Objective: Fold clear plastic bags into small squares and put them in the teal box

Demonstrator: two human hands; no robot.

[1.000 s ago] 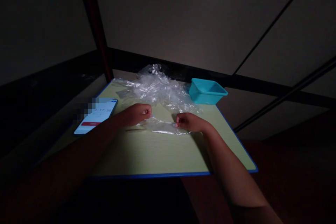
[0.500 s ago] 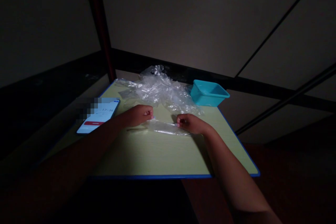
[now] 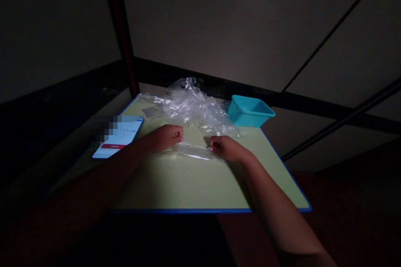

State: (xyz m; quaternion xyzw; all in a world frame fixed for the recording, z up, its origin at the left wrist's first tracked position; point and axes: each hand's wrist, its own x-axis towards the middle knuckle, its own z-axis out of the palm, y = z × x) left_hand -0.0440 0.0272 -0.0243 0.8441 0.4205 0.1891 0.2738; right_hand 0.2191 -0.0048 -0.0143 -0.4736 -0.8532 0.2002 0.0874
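Observation:
A clear plastic bag (image 3: 198, 151) is stretched low over the table between my two hands. My left hand (image 3: 169, 137) is closed, pinching the bag's left end. On the other side my right hand (image 3: 224, 147) pinches its right end, thumb and finger pressed together. Just behind my hands lies a crumpled heap of clear plastic bags (image 3: 191, 106). How the bag's far edge lies is hard to make out in the dim light.
A turquoise plastic basket (image 3: 249, 112) stands at the table's back right. A lit phone (image 3: 120, 137) lies on the left, partly behind my left forearm. The pale table (image 3: 188, 187) has a blue edge, with walls close behind it.
Both hands keep their grip on the bag. The bag's near edge has shifted slightly; otherwise almost nothing differs.

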